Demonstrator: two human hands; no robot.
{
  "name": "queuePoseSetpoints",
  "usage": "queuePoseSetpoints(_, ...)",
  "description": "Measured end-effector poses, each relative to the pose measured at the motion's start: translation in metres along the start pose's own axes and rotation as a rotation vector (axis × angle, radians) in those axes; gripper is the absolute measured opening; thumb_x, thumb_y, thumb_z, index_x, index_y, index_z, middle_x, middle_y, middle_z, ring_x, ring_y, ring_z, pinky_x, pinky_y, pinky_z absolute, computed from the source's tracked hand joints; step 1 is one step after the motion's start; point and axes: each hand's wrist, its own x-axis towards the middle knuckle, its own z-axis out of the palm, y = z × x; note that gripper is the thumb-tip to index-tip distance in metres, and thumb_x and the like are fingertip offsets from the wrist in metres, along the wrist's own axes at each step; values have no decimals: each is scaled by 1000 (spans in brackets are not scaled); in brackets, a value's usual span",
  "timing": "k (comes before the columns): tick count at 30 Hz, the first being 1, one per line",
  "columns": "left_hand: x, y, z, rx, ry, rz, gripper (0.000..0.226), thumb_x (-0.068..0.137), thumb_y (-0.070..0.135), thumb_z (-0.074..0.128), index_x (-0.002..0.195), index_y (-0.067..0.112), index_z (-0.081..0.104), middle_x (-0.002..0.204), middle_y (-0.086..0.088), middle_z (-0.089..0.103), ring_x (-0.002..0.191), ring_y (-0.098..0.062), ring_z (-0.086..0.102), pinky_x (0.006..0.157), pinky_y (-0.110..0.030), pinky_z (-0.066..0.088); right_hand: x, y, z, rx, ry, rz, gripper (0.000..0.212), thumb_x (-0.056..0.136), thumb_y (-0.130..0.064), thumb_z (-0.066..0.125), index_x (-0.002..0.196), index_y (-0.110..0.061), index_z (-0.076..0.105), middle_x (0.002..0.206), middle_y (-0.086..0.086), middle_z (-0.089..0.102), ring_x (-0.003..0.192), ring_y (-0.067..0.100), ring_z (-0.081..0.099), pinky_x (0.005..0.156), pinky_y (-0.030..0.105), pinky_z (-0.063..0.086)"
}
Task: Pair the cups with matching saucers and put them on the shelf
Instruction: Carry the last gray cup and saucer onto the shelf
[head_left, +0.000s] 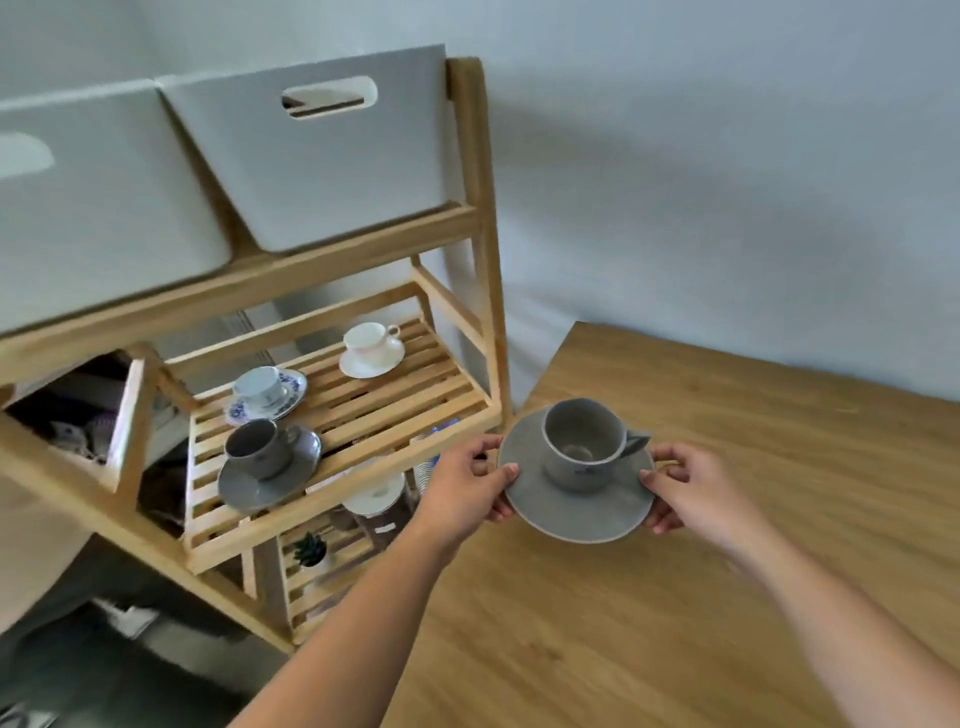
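A light grey cup (584, 441) stands upright on a matching grey saucer (566, 512), held above the wooden table's left edge. My left hand (470, 480) grips the saucer's left rim and my right hand (685, 486) grips its right rim. On the slatted wooden shelf (363, 410) to the left stand three pairs: a dark grey cup on a dark grey saucer (267, 462), a blue-patterned cup and saucer (265, 392), and a white cup and saucer (371, 348).
Two white storage bins (311, 156) sit on the shelf unit's top tier. A lower tier holds a small plant (310, 550) and other items. The wooden table (675, 623) fills the right side. A grey wall is behind.
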Motion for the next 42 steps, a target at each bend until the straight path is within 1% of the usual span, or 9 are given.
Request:
queuePoseSetpoints(7,30,-45,-97,-3,115,-83,33,93,11,57,126,12,54,53,0,64,44,-8,59,44,-19,47,68,-20,106,-94,-169,15,6,92,-7,53,93,-12,56,52,4,65,44,20,60,45,30,53)
queuePoseSetpoints(12,60,-80,-140,21,234,-130,34,91,14,59,125,14,55,62,-4,67,52,-14,63,58,-30,55,113,-32,164,-224,-230,-22,9,91,-14,55,86,-21,55,61,8,70,48,20,63,62,41,54)
queuePoseSetpoints(18,101,-101,-164,25,432,-194,31,92,19,60,122,18,57,77,-4,69,64,-12,67,54,-19,53,170,-48,209,-357,-244,-42,5,91,-17,56,95,-21,56,69,9,72,46,14,64,58,33,56)
queuePoseSetpoints(20,115,-105,-166,5,484,-216,31,92,20,59,123,17,58,81,-3,69,73,-16,69,65,-27,60,187,-52,219,-372,-236,-40,7,90,-15,58,95,-21,58,72,10,73,50,17,66,61,37,58)
queuePoseSetpoints(22,127,-108,-166,16,525,-228,32,92,22,59,124,18,57,88,-2,70,79,-17,69,78,-37,60,201,-54,227,-381,-228,-39,8,90,-13,58,96,-17,60,73,11,73,51,18,67,55,33,57)
queuePoseSetpoints(25,144,-112,-165,26,582,-238,31,93,23,57,124,18,58,83,-1,68,78,-18,68,80,-39,59,220,-57,236,-368,-225,-13,10,91,-11,57,100,-14,59,78,16,71,51,17,65,48,27,54)
queuePoseSetpoints(31,166,-118,-164,4,597,-294,29,94,21,54,122,19,57,77,2,63,78,-21,68,79,-44,60,247,-54,249,-432,-214,-26,10,90,-13,57,99,-15,62,65,5,65,39,8,60,52,30,58)
queuePoseSetpoints(36,176,-125,-166,27,614,-333,28,94,23,53,122,19,56,96,-5,69,83,-23,69,78,-44,60,251,-55,256,-422,-181,-26,8,90,-16,58,94,-22,61,69,5,66,51,14,64,45,23,54)
queuePoseSetpoints(42,181,-125,-169,51,597,-344,28,94,21,53,121,20,57,99,-3,64,89,-26,67,80,-46,59,250,-48,259,-404,-134,-43,14,90,-18,58,104,-17,62,79,5,66,56,15,65,50,23,55)
